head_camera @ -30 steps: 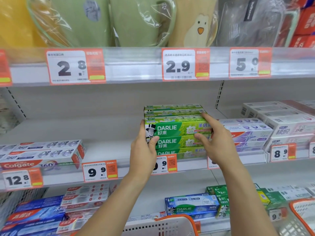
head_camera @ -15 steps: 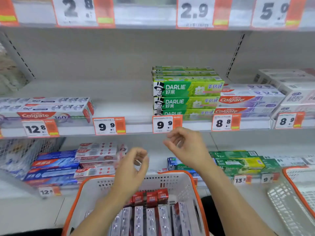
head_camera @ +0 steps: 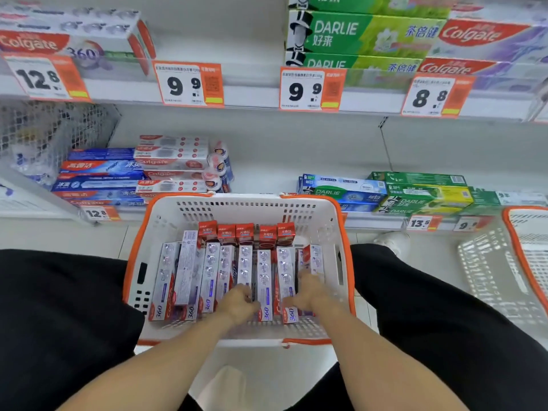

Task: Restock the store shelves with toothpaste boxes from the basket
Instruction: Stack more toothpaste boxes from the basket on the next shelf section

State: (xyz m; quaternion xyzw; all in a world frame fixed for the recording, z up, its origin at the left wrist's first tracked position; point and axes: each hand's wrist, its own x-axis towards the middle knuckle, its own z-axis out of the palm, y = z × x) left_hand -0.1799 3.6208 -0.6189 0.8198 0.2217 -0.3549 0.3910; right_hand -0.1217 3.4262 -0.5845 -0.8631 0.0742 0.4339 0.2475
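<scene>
We see both hands down in the white, orange-rimmed basket (head_camera: 332,221) between our knees. It holds about eight long silver Colgate 360 boxes (head_camera: 189,271) lying side by side, plus five small red boxes (head_camera: 246,232) standing in a row at the far end. The left hand (head_camera: 238,304) and the right hand (head_camera: 308,292) rest on the silver boxes with fingers curled — whether either actually grips a box, we cannot tell. Above, the shelf edge (head_camera: 252,96) carries four price tags.

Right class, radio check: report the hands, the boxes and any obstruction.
Both hands in basket: left hand, right hand among Colgate 360 boxes. Grip unclear. Nothing lifted yet. No obstruction seen.
</scene>
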